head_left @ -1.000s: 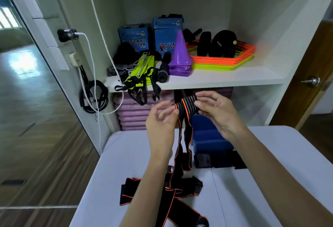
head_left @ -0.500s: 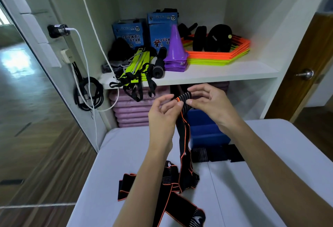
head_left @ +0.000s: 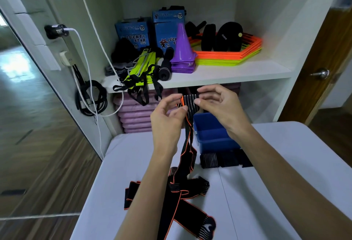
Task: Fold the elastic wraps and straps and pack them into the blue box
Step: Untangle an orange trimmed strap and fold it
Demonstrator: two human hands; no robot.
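A long black elastic wrap with orange edges hangs from both hands above the white table. My left hand pinches its striped top end from the left, and my right hand pinches the same end from the right. The wrap's lower part trails down into a loose pile of black-and-orange wraps on the table. The blue box sits open just behind and right of the hanging wrap. Folded black straps lie in a row in front of the box.
A white shelf behind the table holds blue cartons, purple cones, orange and yellow hexagon rings and a yellow-green strap ladder. Pink mats are stacked below. Cables hang at the left wall.
Both hands have shifted along the wrap's top end, which now lies flatter and spread between the fingers. The view has tilted slightly down.
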